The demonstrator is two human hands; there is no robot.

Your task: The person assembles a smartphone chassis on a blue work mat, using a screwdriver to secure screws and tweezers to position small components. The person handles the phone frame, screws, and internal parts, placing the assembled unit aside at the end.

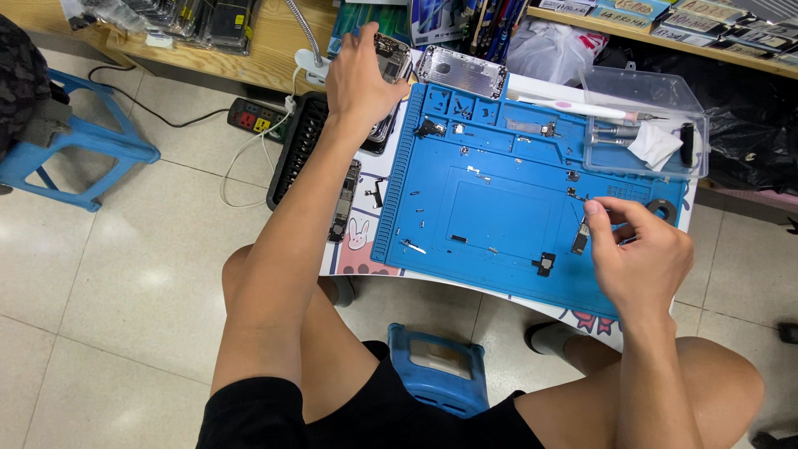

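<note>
Left grip [359, 79] around upright phone frame [391, 62]

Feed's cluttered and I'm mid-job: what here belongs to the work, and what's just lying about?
In use: left hand on phone chassis; right hand pinching small part; blue mat.
Lying about: clear box, power strip, back cover.

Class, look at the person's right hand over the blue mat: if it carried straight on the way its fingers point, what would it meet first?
The right hand points up-left across the blue repair mat; probably the small loose parts just beyond its fingertips first, though depth is unclear.
</note>
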